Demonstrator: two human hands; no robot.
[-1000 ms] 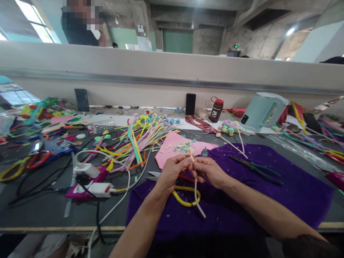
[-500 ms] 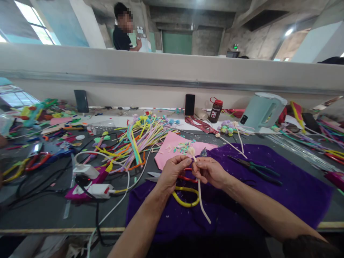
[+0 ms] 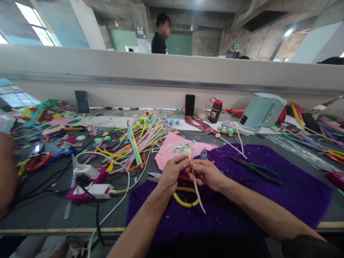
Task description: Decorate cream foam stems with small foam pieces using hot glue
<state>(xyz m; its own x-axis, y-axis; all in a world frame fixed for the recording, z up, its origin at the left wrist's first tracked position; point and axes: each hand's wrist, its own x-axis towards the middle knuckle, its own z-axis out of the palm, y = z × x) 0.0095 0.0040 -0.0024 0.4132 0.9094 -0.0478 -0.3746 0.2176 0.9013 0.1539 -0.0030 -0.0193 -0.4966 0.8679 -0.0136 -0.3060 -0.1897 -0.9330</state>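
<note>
Both hands work at one cream chenille-stem flower [image 3: 188,153]. The left hand [image 3: 172,172] pinches it between thumb and forefinger just beneath the looped head, and the right hand [image 3: 210,173] grips the stem there too, thumb and forefinger closed on it, fingertips nearly meeting the left's. The head stands just above the fingertips; the loose stem end runs down below them, over the purple cloth [image 3: 292,190], beside the yellow handle of a pair of scissors [image 3: 185,205] lying partly beneath the hands.

At far left, a co-worker's bare arm [image 3: 6,175] enters the view, near a magenta power strip [image 3: 101,176] holding white plugs. Green-handled pliers [image 3: 264,174] rest on the cloth. Just beyond the hands, pastel clippings [image 3: 183,147] are scattered on a pink sheet [image 3: 163,154], with a bundle of coloured chenille stems [image 3: 138,143] to its left.

Farther back stand a phone [image 3: 189,105], a red-lidded brown bottle [image 3: 215,113] with pale lettering and a white-and-red label, both too small to read, and a mint electric kettle [image 3: 262,111]. Beyond the partition, a green sign [image 3: 235,47] glows, its marking illegible.
</note>
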